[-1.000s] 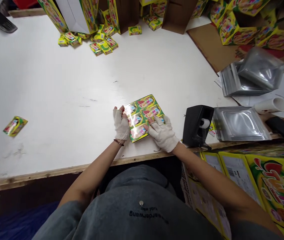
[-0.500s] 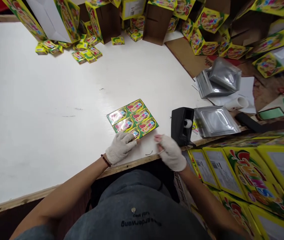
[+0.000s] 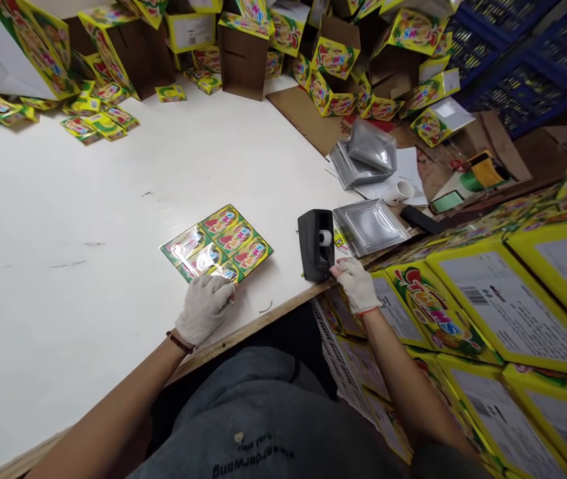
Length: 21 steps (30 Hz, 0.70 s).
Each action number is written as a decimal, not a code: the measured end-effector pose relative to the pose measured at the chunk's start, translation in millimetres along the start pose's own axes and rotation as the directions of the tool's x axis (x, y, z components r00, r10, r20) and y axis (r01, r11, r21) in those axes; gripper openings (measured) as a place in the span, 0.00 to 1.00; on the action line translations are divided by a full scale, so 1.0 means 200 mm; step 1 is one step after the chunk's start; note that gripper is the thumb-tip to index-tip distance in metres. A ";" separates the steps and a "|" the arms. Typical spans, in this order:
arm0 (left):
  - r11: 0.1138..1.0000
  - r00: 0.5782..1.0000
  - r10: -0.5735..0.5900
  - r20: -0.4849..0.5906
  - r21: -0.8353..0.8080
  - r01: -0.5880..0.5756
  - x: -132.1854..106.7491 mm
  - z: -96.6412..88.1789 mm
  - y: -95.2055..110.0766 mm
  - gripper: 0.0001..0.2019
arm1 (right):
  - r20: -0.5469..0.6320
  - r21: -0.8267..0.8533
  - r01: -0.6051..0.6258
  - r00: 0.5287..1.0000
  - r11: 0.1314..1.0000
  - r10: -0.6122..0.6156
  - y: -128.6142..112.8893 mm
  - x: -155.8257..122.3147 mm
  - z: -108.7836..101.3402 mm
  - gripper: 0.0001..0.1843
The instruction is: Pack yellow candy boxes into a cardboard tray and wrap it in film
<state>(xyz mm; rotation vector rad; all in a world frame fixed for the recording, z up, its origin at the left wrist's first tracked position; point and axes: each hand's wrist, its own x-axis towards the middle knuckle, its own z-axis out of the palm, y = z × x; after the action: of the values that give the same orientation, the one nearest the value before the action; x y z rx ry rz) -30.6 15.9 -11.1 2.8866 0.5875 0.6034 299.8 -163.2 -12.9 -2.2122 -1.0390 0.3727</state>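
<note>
A flat block of small green and yellow boxes (image 3: pixel 236 238), laid side by side in rows, rests on the white table. My left hand (image 3: pixel 205 307), in a white fingerless glove, holds the block at its near edge with fingers bent over it. To the right stands a black tape dispenser (image 3: pixel 312 246) with a small roll of tape (image 3: pixel 325 237) in it. At the dispenser's front end my gloved right hand (image 3: pixel 357 285) pinches with thumb and finger. The tape end there is too small to make out.
Clear plastic trays (image 3: pixel 370 226), a white cardboard tube (image 3: pixel 399 192) and a phone-like flat object (image 3: pixel 447 201) lie beyond the dispenser. Large yellow cartons (image 3: pixel 517 286) are stacked at the right. Open cartons (image 3: pixel 243 56) and loose small boxes (image 3: pixel 106 124) line the table's back.
My right hand has moved from beside the block to the front of the tape dispenser. My left hand stays at the block. The view has turned to the right.
</note>
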 end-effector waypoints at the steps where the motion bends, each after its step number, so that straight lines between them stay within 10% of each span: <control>1: 1.000 1.000 -0.007 0.005 -0.007 0.008 0.00 0.00 0.00 0.08 | -0.043 0.008 -0.006 0.999 1.000 0.006 -0.02 -0.03 -0.01 0.21; 5: 1.000 1.000 -0.023 -0.011 -0.018 0.023 0.00 0.02 0.00 0.08 | -0.088 0.127 -0.112 0.988 0.985 0.124 -0.09 -0.20 -0.05 0.20; 13: 0.999 0.999 0.028 -0.045 0.037 -0.026 0.00 0.03 -0.01 0.07 | 0.197 0.232 -0.484 0.873 0.844 0.446 0.02 -0.33 0.17 0.21; 21: 0.998 0.999 0.011 -0.040 0.056 -0.009 -0.04 0.05 0.02 0.06 | 0.615 0.462 -0.302 0.787 0.834 -0.056 -0.34 -0.30 0.26 0.24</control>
<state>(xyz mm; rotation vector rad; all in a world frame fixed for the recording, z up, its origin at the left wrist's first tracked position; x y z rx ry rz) -31.7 9.4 -22.3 2.9370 0.6055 0.6577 196.0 -153.5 -6.7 -1.6538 -0.9268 1.3482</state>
